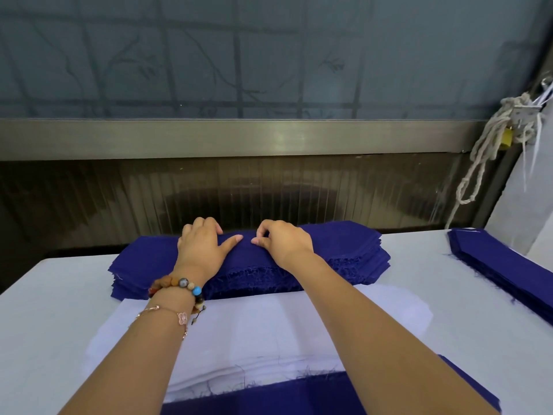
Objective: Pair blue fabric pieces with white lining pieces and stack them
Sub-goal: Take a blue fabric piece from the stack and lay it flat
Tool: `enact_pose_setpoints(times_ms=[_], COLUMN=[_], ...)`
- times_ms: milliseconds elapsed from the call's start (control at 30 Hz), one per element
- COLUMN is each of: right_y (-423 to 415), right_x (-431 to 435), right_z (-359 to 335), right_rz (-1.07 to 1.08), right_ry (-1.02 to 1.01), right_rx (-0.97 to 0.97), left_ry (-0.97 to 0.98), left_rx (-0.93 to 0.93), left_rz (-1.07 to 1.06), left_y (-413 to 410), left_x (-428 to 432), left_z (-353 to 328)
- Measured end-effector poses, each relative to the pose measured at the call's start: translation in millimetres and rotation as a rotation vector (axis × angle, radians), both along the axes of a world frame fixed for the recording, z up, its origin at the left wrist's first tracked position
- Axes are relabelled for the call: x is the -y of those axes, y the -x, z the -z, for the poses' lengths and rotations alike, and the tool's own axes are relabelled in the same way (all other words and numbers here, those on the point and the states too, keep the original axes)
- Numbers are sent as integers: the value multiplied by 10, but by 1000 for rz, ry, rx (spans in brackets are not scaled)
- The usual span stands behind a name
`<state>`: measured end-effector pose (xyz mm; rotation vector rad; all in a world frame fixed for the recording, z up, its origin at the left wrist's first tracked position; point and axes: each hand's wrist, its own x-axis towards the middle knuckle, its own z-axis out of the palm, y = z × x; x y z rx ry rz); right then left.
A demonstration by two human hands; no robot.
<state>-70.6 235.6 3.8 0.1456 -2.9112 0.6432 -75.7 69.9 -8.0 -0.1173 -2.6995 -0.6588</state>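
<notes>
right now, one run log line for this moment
left hand: holds blue stack, fingers over far edge | right hand: pinches its top layer | white lining stack: nearer, below forearms

Blue stack (143, 265): woven cloth, matt, cut edges frayed and fuzzy. White lining (254, 333): thin cloth, smooth, matt, loose threads at edge. Table (45, 295): smooth, pale, faint sheen. Rail (239, 136): brushed metal, dull gloss. Panel (119, 190): ribbed, glossy. Rope (490, 139): rough twisted fibre. Bracelet (179, 284): beads, some polished, some rough.
</notes>
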Motion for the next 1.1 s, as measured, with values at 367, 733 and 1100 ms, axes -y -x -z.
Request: enact_pose_setpoints(times_ms=[367, 733, 1100], right_y=[-69, -118, -172], right_x=[-31, -54, -406], right_z=[79, 120, -127], right_rz=[-21, -17, 83], right_ry=[-8, 122, 47], right_rx=[-125, -208, 11], left_ry=[-99, 129, 471], left_rx=[-151, -281, -1], left_rz=[41, -16, -5], left_y=[-105, -192, -158], left_x=[-3, -44, 531], left_z=[-4, 2, -331])
